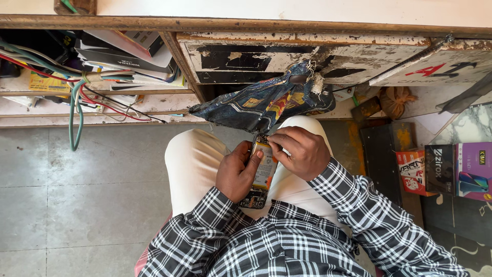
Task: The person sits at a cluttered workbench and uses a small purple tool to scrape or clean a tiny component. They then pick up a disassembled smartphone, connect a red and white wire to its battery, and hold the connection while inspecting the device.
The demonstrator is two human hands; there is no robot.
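An opened phone [263, 172] with its back cover off lies over my lap, its pale yellow battery and dark circuit boards showing. My left hand [237, 173] grips its left edge, thumb resting on the battery. My right hand [300, 151] pinches at the phone's top end with fingertips closed there; whether it holds a small part or tool is hidden. Both sleeves are black-and-white checked, and my cream trousers [192, 164] lie beneath.
A dark patterned cloth bag [261, 102] hangs from a worn wooden counter [307, 48] just beyond my knees. Shelves at left hold boxes, papers and tangled cables [77, 97]. Coloured cartons [443, 169] stand at right. Grey floor tiles [77, 195] spread to the left.
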